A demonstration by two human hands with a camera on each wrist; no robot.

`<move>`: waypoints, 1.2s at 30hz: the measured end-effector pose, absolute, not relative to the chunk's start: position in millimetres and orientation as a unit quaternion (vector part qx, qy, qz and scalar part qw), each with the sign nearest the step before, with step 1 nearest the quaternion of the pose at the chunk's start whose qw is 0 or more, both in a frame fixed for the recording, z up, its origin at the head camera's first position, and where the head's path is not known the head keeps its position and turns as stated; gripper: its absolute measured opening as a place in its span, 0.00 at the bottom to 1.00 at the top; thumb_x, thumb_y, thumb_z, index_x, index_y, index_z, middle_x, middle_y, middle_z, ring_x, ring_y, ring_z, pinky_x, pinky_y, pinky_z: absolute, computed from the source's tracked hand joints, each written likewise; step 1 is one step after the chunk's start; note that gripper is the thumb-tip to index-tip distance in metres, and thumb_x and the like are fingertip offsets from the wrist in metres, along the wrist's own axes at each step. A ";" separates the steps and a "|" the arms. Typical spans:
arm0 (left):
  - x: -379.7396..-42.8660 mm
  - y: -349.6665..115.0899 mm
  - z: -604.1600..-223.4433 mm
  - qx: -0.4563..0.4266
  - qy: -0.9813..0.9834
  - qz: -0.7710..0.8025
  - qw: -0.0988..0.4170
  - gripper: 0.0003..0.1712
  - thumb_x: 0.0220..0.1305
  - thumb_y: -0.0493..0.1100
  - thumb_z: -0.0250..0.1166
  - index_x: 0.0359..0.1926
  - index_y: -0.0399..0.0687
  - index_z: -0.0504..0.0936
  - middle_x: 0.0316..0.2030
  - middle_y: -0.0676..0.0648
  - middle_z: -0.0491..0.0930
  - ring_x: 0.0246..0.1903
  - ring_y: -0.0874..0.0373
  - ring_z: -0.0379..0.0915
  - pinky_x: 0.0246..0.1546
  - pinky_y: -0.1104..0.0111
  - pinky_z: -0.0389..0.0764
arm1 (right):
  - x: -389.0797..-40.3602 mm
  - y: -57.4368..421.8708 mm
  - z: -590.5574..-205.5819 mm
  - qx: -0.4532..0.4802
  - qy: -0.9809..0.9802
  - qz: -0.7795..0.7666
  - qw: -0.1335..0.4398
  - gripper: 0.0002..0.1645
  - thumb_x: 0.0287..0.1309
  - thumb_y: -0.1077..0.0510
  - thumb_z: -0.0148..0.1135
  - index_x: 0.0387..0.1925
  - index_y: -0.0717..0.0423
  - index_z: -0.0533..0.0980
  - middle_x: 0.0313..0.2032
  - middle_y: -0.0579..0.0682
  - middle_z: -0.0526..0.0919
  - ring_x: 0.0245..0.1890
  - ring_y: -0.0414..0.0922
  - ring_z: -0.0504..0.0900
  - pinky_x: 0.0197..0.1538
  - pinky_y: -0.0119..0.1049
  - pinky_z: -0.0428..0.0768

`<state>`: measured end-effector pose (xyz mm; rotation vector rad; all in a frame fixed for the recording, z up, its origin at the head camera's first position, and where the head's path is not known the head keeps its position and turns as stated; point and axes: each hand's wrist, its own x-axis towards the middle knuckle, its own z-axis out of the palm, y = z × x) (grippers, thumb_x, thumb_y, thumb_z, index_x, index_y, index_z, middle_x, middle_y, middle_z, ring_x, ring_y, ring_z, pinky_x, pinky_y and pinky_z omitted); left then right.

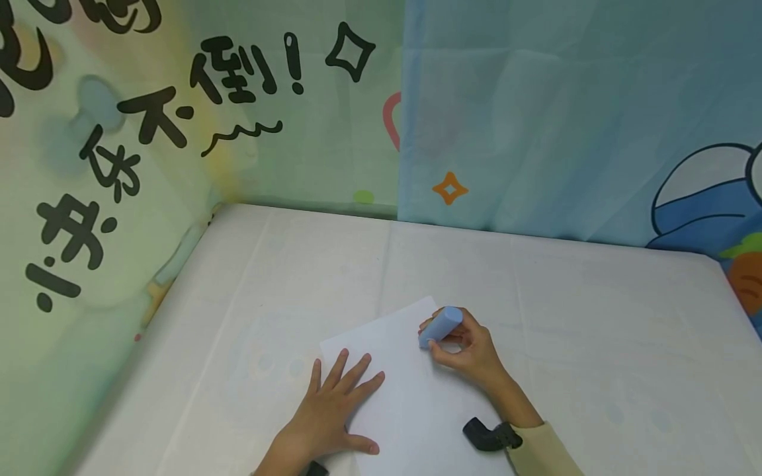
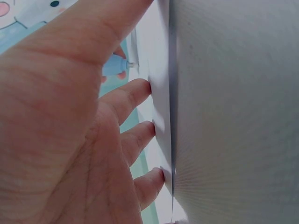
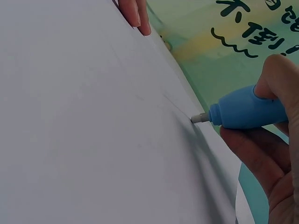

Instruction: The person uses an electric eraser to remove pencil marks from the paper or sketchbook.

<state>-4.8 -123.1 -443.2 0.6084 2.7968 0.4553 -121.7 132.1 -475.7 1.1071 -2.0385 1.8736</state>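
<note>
A sheet of white paper [image 1: 411, 403] lies at a slant on the table. My left hand [image 1: 329, 413] rests on its left part, fingers spread and straight, the fingertips [image 2: 140, 88] down on the sheet. With my right hand [image 1: 476, 354] I hold a blue electric eraser [image 1: 442, 326] between thumb and fingers near the paper's upper right edge. In the right wrist view the pale eraser tip [image 3: 200, 118] meets the paper by a thin faint line [image 3: 175, 103]. The blue body also shows beyond my left thumb in the left wrist view.
A white cloth [image 1: 286, 277] covers the table. Behind it hangs a light blue printed curtain [image 1: 536, 132], and on the left a green one [image 1: 297, 165] with large black characters. A black wrist mount [image 1: 489, 436] sits at my right sleeve [image 1: 538, 453].
</note>
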 end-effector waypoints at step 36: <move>-5.3 -123.0 -444.0 0.209 0.958 0.154 0.125 0.57 0.43 0.72 0.70 0.74 0.62 0.61 0.76 0.49 0.52 0.75 0.40 0.40 0.67 0.35 0.47 | -122.0 132.5 -477.1 0.368 -0.680 0.631 0.068 0.29 0.35 0.85 0.63 0.45 0.74 0.69 0.35 0.64 0.83 0.38 0.37 0.85 0.37 0.26 0.82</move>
